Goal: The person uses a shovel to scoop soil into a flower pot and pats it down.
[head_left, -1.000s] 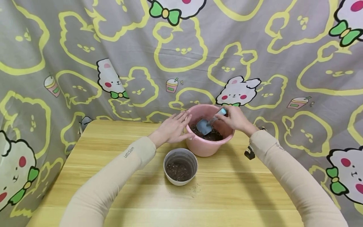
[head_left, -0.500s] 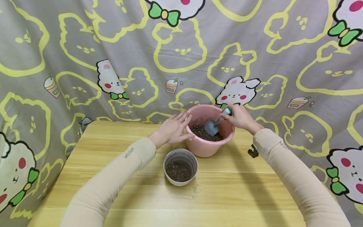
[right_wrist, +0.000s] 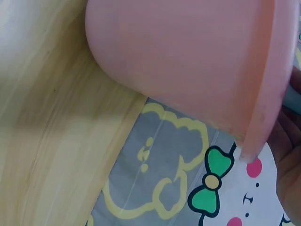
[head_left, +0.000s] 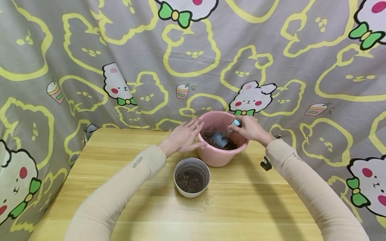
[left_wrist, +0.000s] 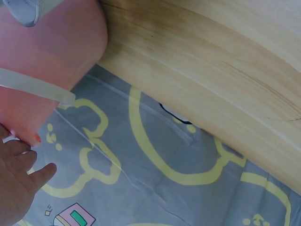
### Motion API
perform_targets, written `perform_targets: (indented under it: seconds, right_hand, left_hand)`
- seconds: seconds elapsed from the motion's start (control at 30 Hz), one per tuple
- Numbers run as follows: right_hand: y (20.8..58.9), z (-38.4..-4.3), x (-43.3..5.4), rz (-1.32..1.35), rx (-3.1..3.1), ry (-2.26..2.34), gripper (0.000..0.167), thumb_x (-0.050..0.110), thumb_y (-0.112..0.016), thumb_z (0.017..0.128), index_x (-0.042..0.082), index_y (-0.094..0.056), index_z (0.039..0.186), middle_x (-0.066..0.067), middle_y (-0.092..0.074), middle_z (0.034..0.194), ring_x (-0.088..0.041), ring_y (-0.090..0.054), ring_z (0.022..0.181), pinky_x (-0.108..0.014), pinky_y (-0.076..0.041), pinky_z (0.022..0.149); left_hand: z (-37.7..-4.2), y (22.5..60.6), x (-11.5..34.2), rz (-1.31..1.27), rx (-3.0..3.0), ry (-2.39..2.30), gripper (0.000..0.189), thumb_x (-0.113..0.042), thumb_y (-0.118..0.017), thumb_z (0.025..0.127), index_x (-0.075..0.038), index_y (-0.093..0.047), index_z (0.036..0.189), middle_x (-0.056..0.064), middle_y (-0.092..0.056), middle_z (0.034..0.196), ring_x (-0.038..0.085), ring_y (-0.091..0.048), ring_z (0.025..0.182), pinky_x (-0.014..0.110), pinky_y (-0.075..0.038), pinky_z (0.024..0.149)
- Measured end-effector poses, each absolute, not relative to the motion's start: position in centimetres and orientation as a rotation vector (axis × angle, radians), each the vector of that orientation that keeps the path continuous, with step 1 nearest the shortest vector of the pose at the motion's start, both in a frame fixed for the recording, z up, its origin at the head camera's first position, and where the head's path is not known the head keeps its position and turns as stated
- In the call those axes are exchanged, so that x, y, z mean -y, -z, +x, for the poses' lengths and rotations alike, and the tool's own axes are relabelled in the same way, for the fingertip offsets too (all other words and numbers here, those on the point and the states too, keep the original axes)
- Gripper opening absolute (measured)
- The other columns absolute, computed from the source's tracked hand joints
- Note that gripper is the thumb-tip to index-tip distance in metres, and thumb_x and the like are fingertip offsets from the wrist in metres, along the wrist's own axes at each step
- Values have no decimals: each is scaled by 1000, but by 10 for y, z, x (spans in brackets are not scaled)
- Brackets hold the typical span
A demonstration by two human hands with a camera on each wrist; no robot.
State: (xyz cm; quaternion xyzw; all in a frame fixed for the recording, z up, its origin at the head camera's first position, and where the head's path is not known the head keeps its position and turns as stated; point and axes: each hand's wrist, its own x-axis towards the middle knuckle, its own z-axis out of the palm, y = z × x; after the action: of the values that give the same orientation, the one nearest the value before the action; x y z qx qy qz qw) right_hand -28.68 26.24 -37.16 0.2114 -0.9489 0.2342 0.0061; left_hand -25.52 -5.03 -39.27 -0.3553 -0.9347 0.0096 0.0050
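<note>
A pink plastic bucket (head_left: 215,159) stands near the back of the table with dark soil (head_left: 208,136) inside. My left hand (head_left: 183,138) rests on its left rim, fingers extended. In the left wrist view, that hand (left_wrist: 16,181) is at the lip of the bucket (left_wrist: 61,42). Reaching over the right rim, my right hand (head_left: 252,129) grips the light-blue handle of a small trowel (head_left: 220,139). Its blue-grey blade is down in the soil. The right wrist view has the bucket wall (right_wrist: 183,61) in front, with part of the hand (right_wrist: 287,162) beside the rim.
A grey-white pot (head_left: 193,163), partly filled with soil, stands just in front of the bucket. Soil crumbs (head_left: 207,201) lie beside it on the wooden table (head_left: 135,207). A patterned curtain (head_left: 144,50) hangs right behind the table's back edge.
The trowel blade first moved right through the bucket, then came back left and lower into the soil, the right hand moving with it. The left hand and pot have stayed put.
</note>
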Motion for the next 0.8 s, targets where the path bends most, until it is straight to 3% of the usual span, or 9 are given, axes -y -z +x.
perform_targets:
  seconds: [0.27,0.47,0.7,0.8]
  right_hand:
    - [375,-276,-256,674,2951,-769,20,32,-75,100,12,-77,106,-4,-69,80,-10,-51,53,-25,-43,52]
    - [372,-270,-253,640,2933,-922,20,31,-74,100,13,-77,108,-6,-70,77,-7,-45,45,-25,-38,45]
    - [375,-273,-241,580,2932,-987,26,35,-73,100,10,-76,108,-8,-79,82,-18,-70,64,-22,-47,53]
    - [375,-270,-243,519,2918,-1132,26,33,-73,101,8,-76,108,-13,-79,83,-15,-67,59,-22,-46,49]
  left_hand:
    - [-255,392,51,-1128,2910,-56,94,-73,-33,105,-5,-20,169,15,-16,178,33,-20,166,52,-30,133]
    - [-255,392,51,-1122,2918,-59,93,-73,-33,105,-6,-21,169,14,-16,178,32,-19,166,52,-31,132]
    - [-255,392,50,-1122,2922,-62,92,-72,-33,105,-6,-21,169,15,-17,178,33,-20,166,52,-32,132]
    - [-255,392,50,-1120,2925,-59,93,-73,-33,105,-6,-20,169,15,-17,178,32,-20,166,52,-31,132]
